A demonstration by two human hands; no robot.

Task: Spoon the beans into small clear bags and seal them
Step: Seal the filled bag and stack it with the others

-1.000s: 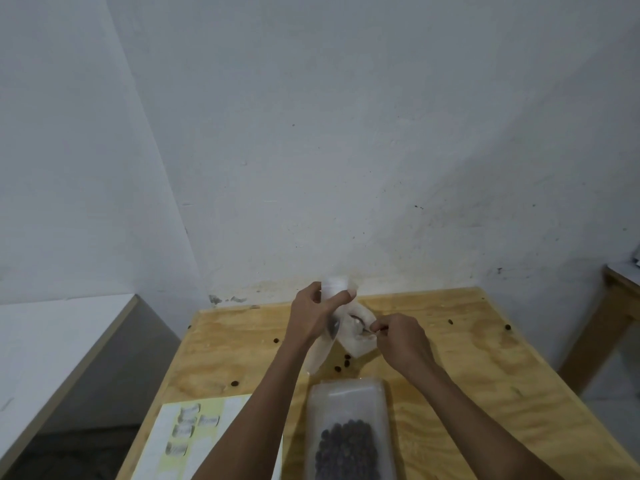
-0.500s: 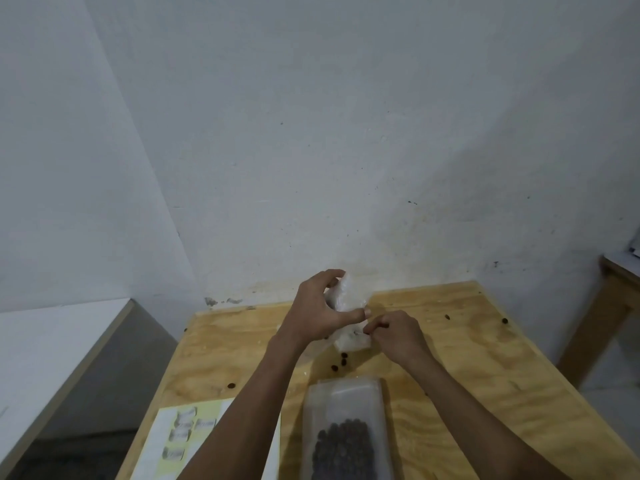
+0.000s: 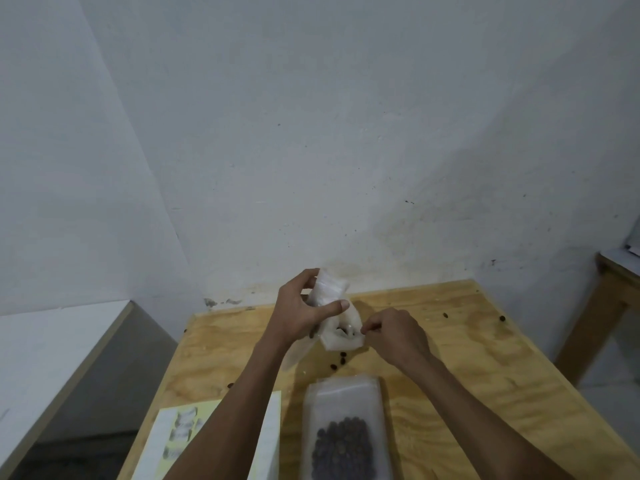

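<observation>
I see a clear tub standing on the wooden bench at the near edge, between the two forearms, with a heap of dark beans in its near half. Above the middle of the bench a small clear bag is held up in the air; something dark shows at its mouth, but I cannot tell what it is. My left hand grips the upper part of the bag, thumb stretched across the front and fingers curled behind it. My right hand has its fingers curled, and their tips pinch the bag's right edge near the mouth; I cannot tell whether it also holds a spoon. A few loose beans lie on the bench just below the bag, and others are scattered toward the far right corner. A yellow and white sheet lies at the near left of the bench, partly under the left forearm.
</observation>
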